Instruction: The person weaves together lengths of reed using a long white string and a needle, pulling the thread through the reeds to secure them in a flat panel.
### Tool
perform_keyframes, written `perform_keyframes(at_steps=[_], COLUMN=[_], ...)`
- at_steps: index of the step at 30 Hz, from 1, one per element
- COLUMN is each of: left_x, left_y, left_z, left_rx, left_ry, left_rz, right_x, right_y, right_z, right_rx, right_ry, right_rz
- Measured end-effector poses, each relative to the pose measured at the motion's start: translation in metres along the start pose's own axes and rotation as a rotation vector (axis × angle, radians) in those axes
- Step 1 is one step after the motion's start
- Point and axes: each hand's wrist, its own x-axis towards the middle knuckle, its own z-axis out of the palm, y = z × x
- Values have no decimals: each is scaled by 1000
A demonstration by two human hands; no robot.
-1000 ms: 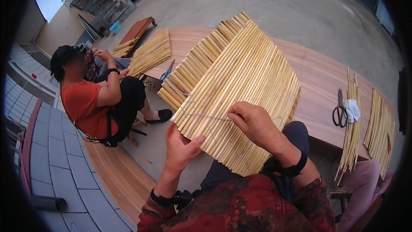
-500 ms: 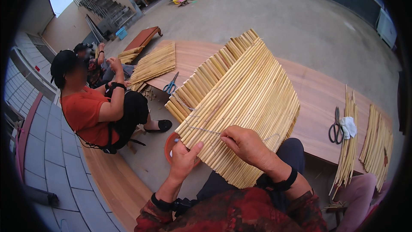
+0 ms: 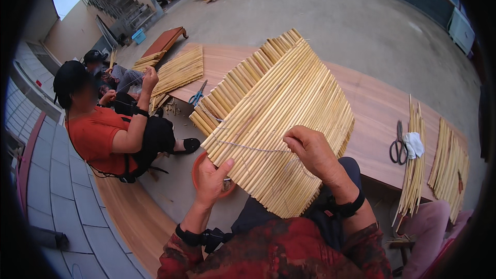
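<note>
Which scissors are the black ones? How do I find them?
Look at the long wooden table and follow it to the right. The black scissors lie beside a white cloth on a bundle of thin sticks. The other scissors, far left, have blue handles.

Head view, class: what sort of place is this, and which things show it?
Probably an outdoor courtyard used as a handcraft workplace. A bare concrete floor lies under open daylight; a long, low wooden board carries bundles of pale reed stalks and black-handled scissors; another seated person in a red shirt works nearby.
</note>
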Motion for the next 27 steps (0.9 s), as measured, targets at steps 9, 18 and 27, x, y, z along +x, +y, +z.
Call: perform_keyframes(at_steps=[9,18,27], left_x=[9,8,3], left_y=[-1,-1,7], left_z=[3,5,14], left_rx=[-122,-130,-153], left_ry=[-17,10,11], left_rz=[-45,-90,-130], right_x=[-18,-27,-10], right_y=[4,4,-19], right_z=[-15,-26,4], right_rx=[73,0,-24], right_ry=[-67,-31,-200], right_rz=[95,24,-93])
